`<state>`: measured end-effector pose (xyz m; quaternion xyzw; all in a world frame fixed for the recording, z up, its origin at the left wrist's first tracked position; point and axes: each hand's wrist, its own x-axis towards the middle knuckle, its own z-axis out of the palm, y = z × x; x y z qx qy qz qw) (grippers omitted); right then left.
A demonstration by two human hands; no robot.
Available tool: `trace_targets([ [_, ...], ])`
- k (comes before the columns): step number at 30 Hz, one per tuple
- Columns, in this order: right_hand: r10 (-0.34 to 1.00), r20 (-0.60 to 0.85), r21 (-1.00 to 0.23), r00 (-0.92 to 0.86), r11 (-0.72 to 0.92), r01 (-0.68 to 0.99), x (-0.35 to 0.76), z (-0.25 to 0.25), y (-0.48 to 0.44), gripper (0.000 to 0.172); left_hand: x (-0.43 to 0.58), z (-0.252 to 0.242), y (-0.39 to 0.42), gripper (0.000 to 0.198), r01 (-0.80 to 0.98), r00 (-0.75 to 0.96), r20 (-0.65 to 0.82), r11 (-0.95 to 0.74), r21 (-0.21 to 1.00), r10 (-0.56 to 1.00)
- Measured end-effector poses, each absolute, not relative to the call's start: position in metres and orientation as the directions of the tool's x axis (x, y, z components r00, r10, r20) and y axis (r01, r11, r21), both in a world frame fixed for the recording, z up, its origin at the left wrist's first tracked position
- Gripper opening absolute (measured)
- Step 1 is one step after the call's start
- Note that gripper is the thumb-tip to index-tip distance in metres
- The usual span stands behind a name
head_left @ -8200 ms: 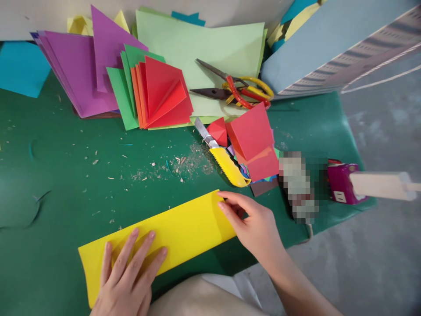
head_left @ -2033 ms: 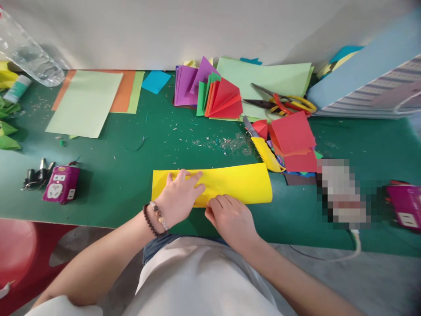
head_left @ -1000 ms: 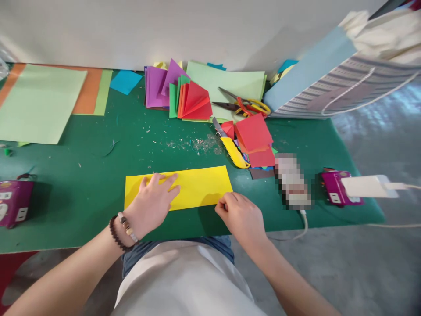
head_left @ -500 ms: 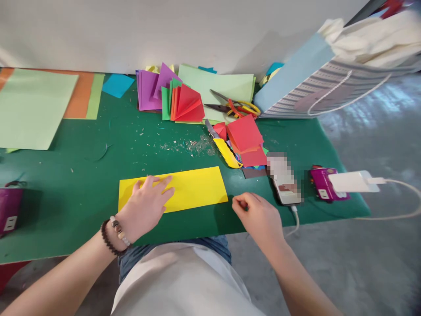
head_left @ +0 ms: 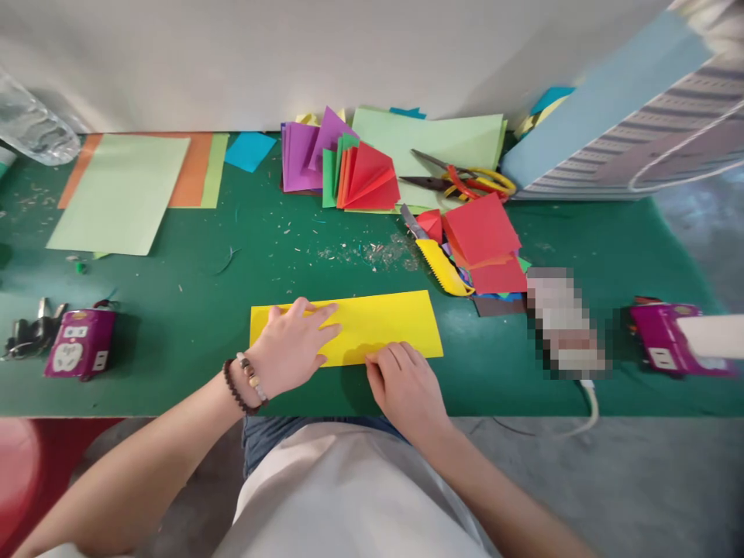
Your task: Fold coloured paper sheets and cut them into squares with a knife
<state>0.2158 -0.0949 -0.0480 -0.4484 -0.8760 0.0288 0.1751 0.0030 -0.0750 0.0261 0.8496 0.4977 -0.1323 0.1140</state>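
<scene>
A folded yellow paper strip (head_left: 384, 322) lies flat on the green table (head_left: 203, 310), near its front edge. My left hand (head_left: 294, 349) rests flat on the strip's left half with its fingers stretched out; a bead bracelet is on that wrist. At the strip's near edge, right of the middle, my right hand (head_left: 404, 384) has its fingers curled and their tips pressing the paper down.
Folded red, orange, green and purple papers (head_left: 349, 167), light green sheets (head_left: 125, 194), scissors (head_left: 459, 180) and a yellow utility knife (head_left: 439, 260) lie behind. Red squares (head_left: 482, 232), a phone (head_left: 563, 322) and purple boxes (head_left: 81, 341) sit at the sides. A paper bag (head_left: 616, 116) leans at the right.
My right hand, half a second ago off the strip to the right, has come back to its near edge. The left hand stays flat on the paper.
</scene>
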Motion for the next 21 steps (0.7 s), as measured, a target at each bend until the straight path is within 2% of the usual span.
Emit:
trace_targets([
  [6, 0.764, 0.271, -0.177, -0.585, 0.637, 0.75, 0.189, -0.047, -0.099, 0.017, 0.0, 0.024, -0.073, 0.036, 0.869, 0.48, -0.342, -0.492, 0.058, 0.808],
  [15, 0.697, 0.293, -0.143, -0.654, 0.708, 0.691, 0.16, -0.05, -0.105, 0.014, -0.003, 0.034, -0.062, 0.052, 0.847, 0.5, -0.456, -0.526, 0.079, 0.736],
  [21, 0.668, 0.306, -0.138, -0.678, 0.736, 0.662, 0.148, -0.052, -0.11, 0.013, -0.004, 0.035, -0.059, 0.047, 0.846, 0.505, -0.477, -0.521, 0.112, 0.719],
])
